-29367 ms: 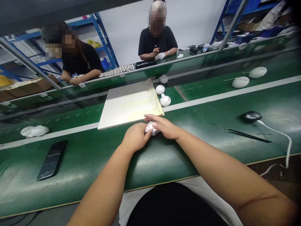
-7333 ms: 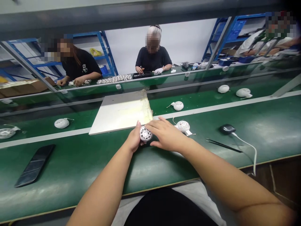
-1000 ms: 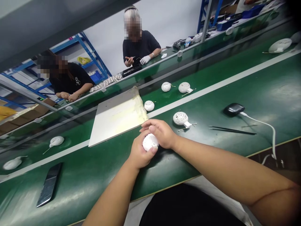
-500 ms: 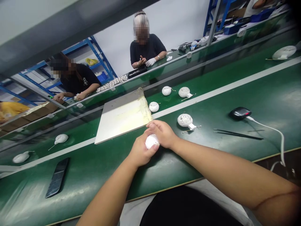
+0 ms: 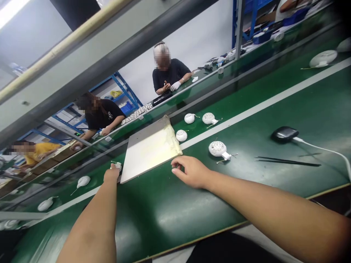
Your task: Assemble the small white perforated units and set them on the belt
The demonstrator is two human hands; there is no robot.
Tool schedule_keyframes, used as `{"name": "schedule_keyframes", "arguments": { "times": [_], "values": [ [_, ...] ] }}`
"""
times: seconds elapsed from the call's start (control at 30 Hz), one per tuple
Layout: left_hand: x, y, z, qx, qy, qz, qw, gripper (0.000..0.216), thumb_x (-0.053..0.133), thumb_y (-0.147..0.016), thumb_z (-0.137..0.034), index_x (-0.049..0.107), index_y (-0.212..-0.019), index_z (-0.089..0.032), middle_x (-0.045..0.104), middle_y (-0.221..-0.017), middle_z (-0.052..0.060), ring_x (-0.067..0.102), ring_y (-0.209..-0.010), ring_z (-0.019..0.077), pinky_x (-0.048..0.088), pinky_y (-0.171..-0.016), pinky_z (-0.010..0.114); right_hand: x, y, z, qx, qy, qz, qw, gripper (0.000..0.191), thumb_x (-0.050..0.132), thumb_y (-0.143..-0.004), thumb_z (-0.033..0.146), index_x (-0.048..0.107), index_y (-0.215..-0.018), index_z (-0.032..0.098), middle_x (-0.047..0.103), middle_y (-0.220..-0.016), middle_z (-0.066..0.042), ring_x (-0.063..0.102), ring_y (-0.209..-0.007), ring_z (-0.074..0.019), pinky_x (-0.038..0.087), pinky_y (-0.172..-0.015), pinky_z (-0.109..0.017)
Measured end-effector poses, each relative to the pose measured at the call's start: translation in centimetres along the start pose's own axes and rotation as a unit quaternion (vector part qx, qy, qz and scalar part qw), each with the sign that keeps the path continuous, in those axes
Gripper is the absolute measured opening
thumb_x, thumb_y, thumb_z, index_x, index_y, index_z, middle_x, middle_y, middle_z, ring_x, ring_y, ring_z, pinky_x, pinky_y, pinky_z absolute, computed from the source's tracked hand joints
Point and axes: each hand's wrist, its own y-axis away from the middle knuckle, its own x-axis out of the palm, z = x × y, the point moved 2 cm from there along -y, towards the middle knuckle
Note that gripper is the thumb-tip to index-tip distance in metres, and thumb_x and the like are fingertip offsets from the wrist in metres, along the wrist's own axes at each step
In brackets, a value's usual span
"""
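My left hand [image 5: 110, 174] reaches out to the left edge of the white board [image 5: 149, 149]. Its fingers close on a white perforated round housing [image 5: 119, 166] with a short wire, low over the belt; part of the piece is hidden by the hand. Empty, with its fingers curled and a gap between thumb and forefinger, my right hand [image 5: 192, 171] rests by the board's lower right corner. Nearest to it on that side lie a small white housing [image 5: 181, 135] and a larger one with wires and a white tab [image 5: 217, 148].
Two more housings, one left [image 5: 189, 118] and one right [image 5: 208, 118], lie beyond the pale belt stripe. Black tweezers [image 5: 286, 161] and a black device [image 5: 285, 134] on a white cable lie right. Co-workers sit across the green belt [image 5: 153, 215]; a metal beam [image 5: 90, 54] crosses above.
My hands, together around a white round piece before, are now apart. The left has moved left with a housing to beside the board; the right is empty. The view has shifted, and my forearm hides the phone.
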Motion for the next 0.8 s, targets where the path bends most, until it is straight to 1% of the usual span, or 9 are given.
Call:
{"name": "schedule_keyframes", "arguments": {
  "times": [0.1,0.17,0.3,0.37,0.43,0.53,0.63,0.73,0.8],
  "values": [
    [1.1,1.1,-3.4,0.095,-0.012,0.001,0.995,0.059,0.041,-0.090,-0.035,0.044,-0.135,0.003,0.041,-0.142,0.040,0.031,-0.141,0.0515,0.023,-0.104,0.076,0.2,0.1,0.1,-0.011,0.012,0.003,1.000,0.019,0.059,-0.089,0.028,0.066,-0.102,0.017,0.071,-0.097,-0.006,0.064,-0.083,-0.0181,0.048,-0.079,-0.033],
    [2.9,2.8,-7.7,0.201,-0.002,0.034,0.979,0.062,0.048,-0.090,-0.038,0.045,-0.137,0.002,0.037,-0.149,0.035,0.025,-0.147,0.0438,0.019,-0.116,0.064,0.2,0.1,0.2,-0.015,0.011,-0.007,1.000,0.018,0.059,-0.088,0.027,0.066,-0.102,0.017,0.071,-0.098,-0.006,0.064,-0.083,-0.0184,0.048,-0.079,-0.034],
    [7.9,9.1,-17.4,0.393,0.044,0.126,0.910,0.058,0.059,-0.088,-0.046,0.055,-0.138,-0.015,0.051,-0.147,0.014,0.041,-0.141,0.0279,0.025,-0.121,0.038,0.0,-0.1,0.0,-0.010,-0.011,-0.043,0.999,0.018,0.058,-0.088,0.025,0.065,-0.102,0.018,0.069,-0.097,-0.007,0.062,-0.081,-0.0186,0.049,-0.079,-0.035],
    [9.8,12.4,-21.3,0.474,0.098,0.178,0.857,0.066,0.072,-0.079,-0.041,0.055,-0.138,-0.016,0.050,-0.148,0.015,0.038,-0.142,0.0313,0.023,-0.121,0.041,-0.3,-0.2,-0.4,0.002,-0.024,-0.070,0.997,0.016,0.057,-0.088,0.023,0.064,-0.102,0.018,0.067,-0.094,-0.006,0.061,-0.080,-0.0182,0.050,-0.077,-0.034],
    [10.8,14.7,-23.6,0.502,0.142,0.228,0.822,0.065,0.080,-0.071,-0.031,0.062,-0.131,-0.014,0.057,-0.140,0.018,0.045,-0.136,0.0354,0.029,-0.118,0.045,-0.7,-0.5,-1.0,0.012,-0.032,-0.103,0.994,0.017,0.056,-0.088,0.021,0.063,-0.103,0.018,0.066,-0.094,-0.006,0.061,-0.080,-0.0180,0.051,-0.077,-0.034],
    [10.1,15.8,-24.0,0.473,0.175,0.245,0.828,0.053,0.075,-0.077,-0.034,0.065,-0.122,-0.010,0.066,-0.124,0.020,0.060,-0.117,0.0348,0.042,-0.107,0.048,-1.9,-0.9,-1.8,0.003,-0.012,-0.186,0.982,0.029,0.057,-0.086,0.019,0.059,-0.115,0.017,0.065,-0.109,-0.010,0.062,-0.098,-0.0222,0.051,-0.090,-0.039],
    [7.8,16.5,-21.4,0.416,0.226,0.272,0.838,0.053,0.050,-0.094,-0.054,0.064,-0.118,-0.008,0.071,-0.109,0.019,0.068,-0.095,0.0282,0.054,-0.087,0.043,-3.4,-1.4,-2.3,-0.018,0.045,-0.240,0.969,0.059,0.066,-0.081,0.024,0.048,-0.136,0.016,0.049,-0.143,-0.017,0.044,-0.135,-0.0300,0.037,-0.113,-0.048],
    [5.7,18.3,-17.4,0.302,0.339,0.380,0.806,0.069,0.036,-0.094,-0.069,0.065,-0.112,-0.009,0.073,-0.094,0.015,0.069,-0.076,0.0227,0.057,-0.069,0.036,-4.0,-1.9,-2.4,0.005,0.049,-0.147,0.988,0.079,0.075,-0.075,0.034,0.042,-0.145,0.017,0.048,-0.147,-0.018,0.045,-0.136,-0.0345,0.036,-0.113,-0.052],
    [4.4,19.7,-15.2,0.256,0.391,0.382,0.797,0.074,0.035,-0.092,-0.074,0.067,-0.112,-0.010,0.073,-0.097,0.015,0.069,-0.080,0.0238,0.057,-0.071,0.037,-4.0,-2.0,-2.1,0.027,0.019,-0.083,0.996,0.074,0.077,-0.074,0.039,0.050,-0.139,0.018,0.061,-0.133,-0.016,0.058,-0.120,-0.0338,0.045,-0.103,-0.051]
  ]
}}
